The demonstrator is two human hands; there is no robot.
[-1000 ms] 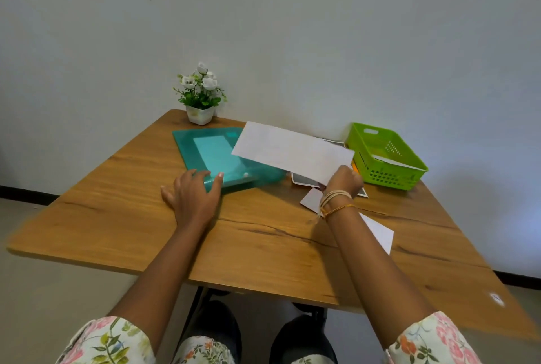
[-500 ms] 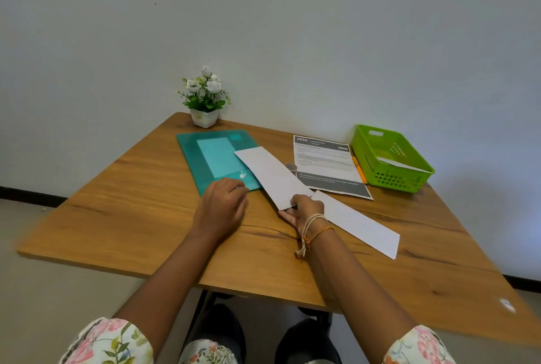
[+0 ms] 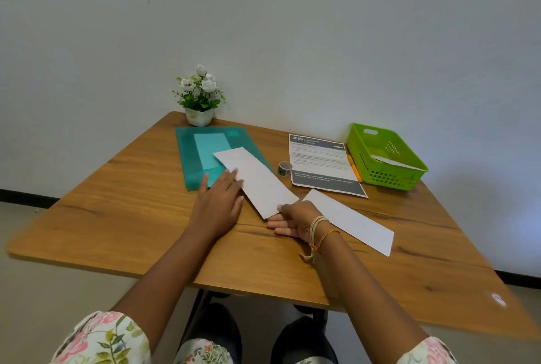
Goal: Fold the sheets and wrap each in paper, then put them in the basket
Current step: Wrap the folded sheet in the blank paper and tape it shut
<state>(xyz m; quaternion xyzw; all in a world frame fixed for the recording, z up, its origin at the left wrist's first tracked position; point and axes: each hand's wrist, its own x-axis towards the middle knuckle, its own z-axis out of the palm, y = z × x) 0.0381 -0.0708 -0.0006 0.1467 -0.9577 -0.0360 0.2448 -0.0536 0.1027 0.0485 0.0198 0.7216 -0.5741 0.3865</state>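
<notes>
Wooden table against pale wall, green basket far right

on the counter: potted plant at the far left corner, folder just before it. folded sheet lying partly on the folder's right edge, a second folded sheet to its right, nearer. printed page behind that, tape roll touching its left edge, pen along its right. basket far right, paper inside.
</notes>
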